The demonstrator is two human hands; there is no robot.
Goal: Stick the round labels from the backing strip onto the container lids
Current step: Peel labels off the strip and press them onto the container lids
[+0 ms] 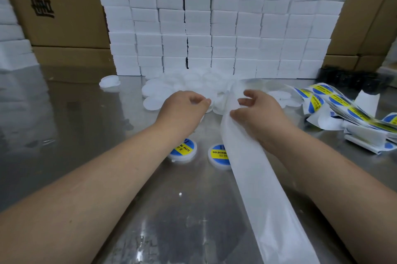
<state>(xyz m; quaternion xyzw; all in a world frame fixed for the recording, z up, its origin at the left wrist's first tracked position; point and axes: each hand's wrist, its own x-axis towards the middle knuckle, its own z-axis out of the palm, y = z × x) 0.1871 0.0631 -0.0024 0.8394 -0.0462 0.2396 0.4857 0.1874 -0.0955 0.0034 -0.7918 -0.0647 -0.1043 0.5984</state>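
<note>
Backing strip (253, 177), bare and white, is gripped near its upper end between the curled thumb and fingers of the right hand (260, 113), and is stretched from there down across the steel table (64, 134) toward the near edge. The left hand (182, 109) is held with fingers curled at the edge of the heap of plain white lids (159, 92); whether a lid is pinched cannot be told. Two labelled lids (183, 151) are seen below the wrists, and the blue-and-yellow round labels (339, 100) are piled at the right, near a wall of white blocks (214, 27).
</note>
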